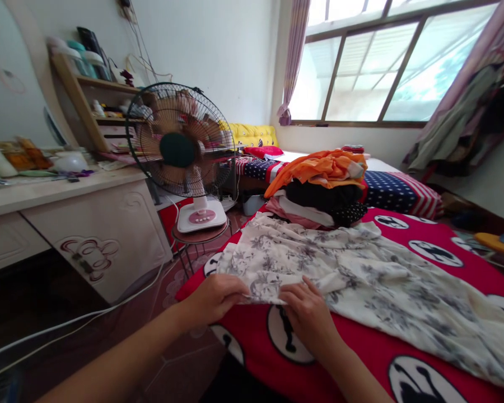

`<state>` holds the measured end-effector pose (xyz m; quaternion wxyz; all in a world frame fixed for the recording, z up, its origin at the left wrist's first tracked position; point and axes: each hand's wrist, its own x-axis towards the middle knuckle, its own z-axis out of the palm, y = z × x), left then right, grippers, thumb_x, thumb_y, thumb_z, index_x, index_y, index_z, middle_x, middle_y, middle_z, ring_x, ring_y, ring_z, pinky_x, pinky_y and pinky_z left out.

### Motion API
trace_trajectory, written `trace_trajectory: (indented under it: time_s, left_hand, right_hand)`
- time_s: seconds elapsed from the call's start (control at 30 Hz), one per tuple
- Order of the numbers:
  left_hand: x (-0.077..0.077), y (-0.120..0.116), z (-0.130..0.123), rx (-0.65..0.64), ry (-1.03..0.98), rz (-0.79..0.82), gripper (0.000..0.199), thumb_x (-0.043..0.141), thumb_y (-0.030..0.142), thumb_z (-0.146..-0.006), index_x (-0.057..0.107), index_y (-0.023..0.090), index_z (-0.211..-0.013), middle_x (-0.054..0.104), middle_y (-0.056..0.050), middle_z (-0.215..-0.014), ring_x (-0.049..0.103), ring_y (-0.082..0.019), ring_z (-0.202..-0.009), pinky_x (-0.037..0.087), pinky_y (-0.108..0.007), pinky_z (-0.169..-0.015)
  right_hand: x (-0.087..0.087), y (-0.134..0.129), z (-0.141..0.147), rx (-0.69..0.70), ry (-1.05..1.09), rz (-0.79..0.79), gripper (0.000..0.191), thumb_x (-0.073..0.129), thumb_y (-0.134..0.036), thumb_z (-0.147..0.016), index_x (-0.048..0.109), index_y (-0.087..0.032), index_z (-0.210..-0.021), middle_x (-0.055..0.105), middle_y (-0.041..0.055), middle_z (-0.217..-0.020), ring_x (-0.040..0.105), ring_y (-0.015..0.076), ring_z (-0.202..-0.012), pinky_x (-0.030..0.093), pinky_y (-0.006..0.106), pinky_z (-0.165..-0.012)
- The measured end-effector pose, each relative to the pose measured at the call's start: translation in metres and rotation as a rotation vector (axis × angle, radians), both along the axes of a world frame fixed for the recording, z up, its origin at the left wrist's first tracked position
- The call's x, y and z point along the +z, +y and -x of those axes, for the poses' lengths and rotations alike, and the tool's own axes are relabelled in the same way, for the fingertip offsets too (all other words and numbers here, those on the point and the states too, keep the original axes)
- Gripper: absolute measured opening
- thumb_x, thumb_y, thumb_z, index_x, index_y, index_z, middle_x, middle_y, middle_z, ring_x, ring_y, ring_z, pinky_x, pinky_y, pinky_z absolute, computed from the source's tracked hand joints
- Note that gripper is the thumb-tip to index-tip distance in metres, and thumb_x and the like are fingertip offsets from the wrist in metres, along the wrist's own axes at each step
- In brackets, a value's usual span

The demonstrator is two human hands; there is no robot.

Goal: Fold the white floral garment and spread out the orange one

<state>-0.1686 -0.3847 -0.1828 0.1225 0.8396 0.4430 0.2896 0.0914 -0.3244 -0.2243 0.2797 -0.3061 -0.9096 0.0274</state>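
A long white garment with a grey floral print [302,252] lies spread across a red bed cover [348,347]; I cannot tell its exact kind. At its near left corner, my left hand [218,294] is closed, with the cloth's edge pinched between thumb and fingers. Along the same edge, a little to the right, my right hand [304,308] has its fingers bent over the cloth and gripping it. A short stretch of edge runs between the two hands. The garment's far right end trails toward the right side of the view, with wrinkles along its length.
Behind the garment stands a pile of clothes [323,196] with an orange piece on top. A fan [178,151] sits on a round stool [199,235] at the left, beside a white dresser [96,235]. Cables [88,316] run over the floor. Another bed [388,190] stands beneath the window.
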Motion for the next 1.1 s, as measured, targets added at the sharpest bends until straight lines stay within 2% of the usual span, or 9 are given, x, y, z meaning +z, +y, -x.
trace_trajectory:
  time_s: [0.17, 0.3, 0.5, 0.6, 0.7, 0.83, 0.97, 1.03, 1.1]
  left_hand:
    - [0.012, -0.002, 0.02, 0.109, -0.122, 0.243, 0.02, 0.057, 0.034, -0.086, 0.071, 0.02, -0.086, 0.072, -0.002, -0.08, 0.064, -0.016, -0.076, 0.046, -0.023, -0.072]
    - [0.004, 0.014, 0.031, 0.163, -0.142, 0.546, 0.033, 0.057, 0.048, -0.082, 0.071, 0.019, -0.079, 0.07, -0.002, -0.071, 0.063, -0.016, -0.066, 0.046, -0.022, -0.061]
    - [-0.011, 0.084, 0.034, 0.654, -0.093, 0.314, 0.031, 0.058, 0.041, -0.08, 0.071, 0.015, -0.092, 0.072, -0.006, -0.081, 0.066, -0.02, -0.073, 0.045, -0.025, -0.064]
    - [-0.014, 0.116, 0.029, 0.739, -0.028, 0.323, 0.03, 0.068, 0.044, -0.071, 0.072, 0.015, -0.076, 0.071, -0.008, -0.077, 0.065, -0.023, -0.077, 0.044, -0.026, -0.064]
    - [-0.019, 0.134, 0.027, 0.793, 0.016, 0.342, 0.023, 0.075, 0.038, -0.063, 0.068, 0.017, -0.059, 0.069, -0.006, -0.068, 0.065, -0.023, -0.074, 0.042, -0.026, -0.063]
    - [-0.025, 0.136, 0.039, 0.804, 0.03, 0.328, 0.015, 0.07, 0.031, -0.068, 0.068, 0.018, -0.061, 0.069, -0.004, -0.064, 0.063, -0.019, -0.067, 0.041, -0.024, -0.058]
    - [-0.021, 0.126, 0.055, 0.82, 0.051, 0.269, 0.017, 0.065, 0.032, -0.074, 0.068, 0.017, -0.067, 0.069, -0.005, -0.068, 0.064, -0.021, -0.07, 0.044, -0.025, -0.062]
    - [-0.016, 0.118, 0.057, 0.812, 0.075, 0.223, 0.014, 0.064, 0.03, -0.075, 0.069, 0.017, -0.075, 0.07, -0.007, -0.079, 0.065, -0.022, -0.08, 0.046, -0.027, -0.07]
    - [-0.009, 0.105, 0.052, 0.714, 0.082, 0.164, 0.019, 0.065, 0.026, -0.075, 0.069, 0.017, -0.091, 0.069, -0.008, -0.099, 0.063, -0.023, -0.096, 0.046, -0.029, -0.084]
  right_hand:
    - [0.003, 0.004, -0.014, -0.011, -0.054, 0.098, 0.022, 0.052, -0.008, -0.081, 0.065, -0.024, -0.089, 0.067, 0.0002, -0.085, 0.06, 0.0176, -0.085, 0.029, 0.047, -0.107]
    - [0.002, 0.002, -0.015, 0.011, -0.034, 0.124, 0.028, 0.05, -0.003, -0.074, 0.066, -0.023, -0.085, 0.065, 0.0019, -0.085, 0.057, 0.0192, -0.086, 0.035, 0.045, -0.1]
    - [-0.009, -0.007, -0.01, 0.044, 0.065, 0.096, 0.031, 0.05, -0.001, -0.071, 0.067, -0.02, -0.089, 0.061, 0.0058, -0.089, 0.051, 0.0222, -0.088, 0.043, 0.038, -0.081]
    - [-0.012, -0.01, -0.009, 0.044, 0.079, 0.073, 0.03, 0.05, -0.003, -0.074, 0.067, -0.02, -0.091, 0.06, 0.0065, -0.09, 0.051, 0.0228, -0.089, 0.044, 0.039, -0.082]
    - [-0.014, -0.011, -0.01, 0.038, 0.074, 0.049, 0.029, 0.05, -0.004, -0.074, 0.066, -0.021, -0.091, 0.06, 0.006, -0.089, 0.051, 0.0224, -0.088, 0.044, 0.039, -0.084]
    - [-0.013, -0.011, -0.012, 0.026, 0.058, 0.029, 0.031, 0.05, -0.004, -0.072, 0.066, -0.022, -0.093, 0.061, 0.0049, -0.09, 0.052, 0.0217, -0.09, 0.042, 0.04, -0.091]
    - [-0.013, -0.009, -0.013, 0.007, 0.069, 0.027, 0.032, 0.052, -0.006, -0.073, 0.065, -0.023, -0.097, 0.063, 0.0038, -0.095, 0.055, 0.0212, -0.094, 0.034, 0.044, -0.104]
    - [-0.013, -0.007, -0.014, -0.021, 0.075, 0.023, 0.031, 0.053, -0.006, -0.074, 0.064, -0.023, -0.097, 0.065, 0.0034, -0.096, 0.056, 0.0207, -0.095, 0.032, 0.045, -0.106]
    - [-0.013, -0.006, -0.016, -0.056, 0.084, 0.022, 0.031, 0.053, -0.006, -0.075, 0.064, -0.023, -0.097, 0.065, 0.0032, -0.097, 0.057, 0.0207, -0.095, 0.031, 0.045, -0.106]
